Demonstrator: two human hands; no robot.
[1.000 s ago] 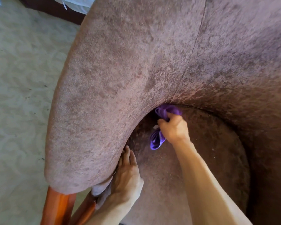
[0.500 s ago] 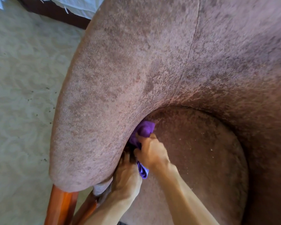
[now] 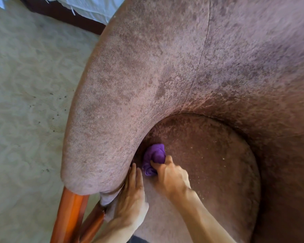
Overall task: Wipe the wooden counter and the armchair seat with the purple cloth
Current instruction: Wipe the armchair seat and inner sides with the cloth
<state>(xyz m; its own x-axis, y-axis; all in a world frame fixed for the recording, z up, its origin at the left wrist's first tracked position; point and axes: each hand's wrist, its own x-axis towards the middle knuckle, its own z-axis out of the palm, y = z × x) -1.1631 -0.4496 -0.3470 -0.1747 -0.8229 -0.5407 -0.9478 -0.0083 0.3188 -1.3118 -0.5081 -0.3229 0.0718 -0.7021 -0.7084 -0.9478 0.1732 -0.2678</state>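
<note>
Seat (image 3: pixel 209 163): cloth (image 3: pixel 154 154) gripped in right fingers (image 3: pixel 157 164).

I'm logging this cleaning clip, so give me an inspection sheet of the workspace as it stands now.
Surface: seat, round and upholstered.
Job's things: cloth, bunched on the seat beside the armrest; counter not in view.
Clutter: pale crumbs scattered on the seat's right part; dark specks on the carpet.
Hands: right hand grips the cloth; left hand lies flat, fingers straight along the gap between seat and armrest.
Cables: nothing seen.
Surroundings: wooden legs at lower left; pale bedding at the top edge.
</note>
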